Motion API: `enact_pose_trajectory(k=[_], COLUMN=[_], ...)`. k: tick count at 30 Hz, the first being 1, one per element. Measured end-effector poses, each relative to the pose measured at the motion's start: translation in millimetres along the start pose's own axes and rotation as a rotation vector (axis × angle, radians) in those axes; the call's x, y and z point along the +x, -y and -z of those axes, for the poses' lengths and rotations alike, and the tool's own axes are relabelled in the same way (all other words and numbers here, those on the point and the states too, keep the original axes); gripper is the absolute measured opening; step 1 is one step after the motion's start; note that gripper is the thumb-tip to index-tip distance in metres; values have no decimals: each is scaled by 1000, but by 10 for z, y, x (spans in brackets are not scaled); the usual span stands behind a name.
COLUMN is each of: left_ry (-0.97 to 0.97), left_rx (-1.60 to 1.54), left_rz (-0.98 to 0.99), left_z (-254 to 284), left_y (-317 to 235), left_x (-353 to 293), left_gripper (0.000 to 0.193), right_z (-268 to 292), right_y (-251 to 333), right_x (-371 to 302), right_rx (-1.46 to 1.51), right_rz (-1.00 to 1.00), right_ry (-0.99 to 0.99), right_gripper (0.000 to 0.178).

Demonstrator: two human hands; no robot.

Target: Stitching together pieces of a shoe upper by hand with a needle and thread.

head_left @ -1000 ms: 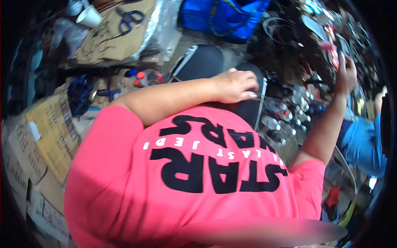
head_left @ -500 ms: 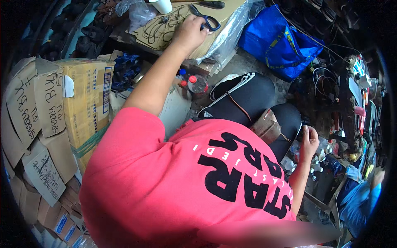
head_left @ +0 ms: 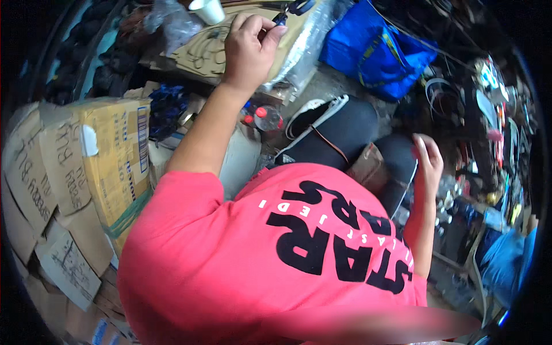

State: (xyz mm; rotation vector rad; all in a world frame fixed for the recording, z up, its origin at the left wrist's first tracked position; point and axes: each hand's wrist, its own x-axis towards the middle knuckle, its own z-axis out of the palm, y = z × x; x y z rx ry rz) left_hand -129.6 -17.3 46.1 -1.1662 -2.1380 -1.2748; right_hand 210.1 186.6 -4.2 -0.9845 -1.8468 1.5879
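Observation:
At the far side, over a tan board (head_left: 198, 56), my left hand (head_left: 251, 49) pinches a pair of dark-handled scissors (head_left: 298, 7). One finger loop sticks out past the thumb and fingertips; the blades cannot be made out. My right hand (head_left: 428, 164) is raised beside my right knee, its fingers drawn together. Whatever it may hold is too small or blurred to name. Between my thighs lies a brown piece (head_left: 368, 165), perhaps leather, and a thin brown cord (head_left: 329, 142) crosses my left thigh. Loops of thin cord (head_left: 202, 49) rest on the board near my left hand.
A white cup (head_left: 207, 10) stands on the board by a clear plastic bag (head_left: 172, 23). Bottles with red caps (head_left: 267, 117) are beside my left leg. Cardboard boxes (head_left: 112, 155) crowd the left. A blue bag (head_left: 374, 54) lies ahead; mixed clutter (head_left: 477, 132) fills the right.
My left hand has gripped the scissors and lifted them from the board. My right hand has risen slightly, and the whole view has shifted a little.

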Motion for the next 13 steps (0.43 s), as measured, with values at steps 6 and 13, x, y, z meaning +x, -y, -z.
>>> enact_pose_trajectory(k=[6, 13], left_ry=[152, 563], left_rx=[-328, -700], left_rz=[-482, -546], left_z=[-381, -923], left_y=[-1060, -1442], left_x=[-320, -643], left_gripper=[21, 23], right_z=[-526, -6], right_y=[462, 335], right_x=[84, -123], right_rx=[746, 673], right_rz=[-130, -140], right_ry=[536, 316], right_gripper=[47, 53])
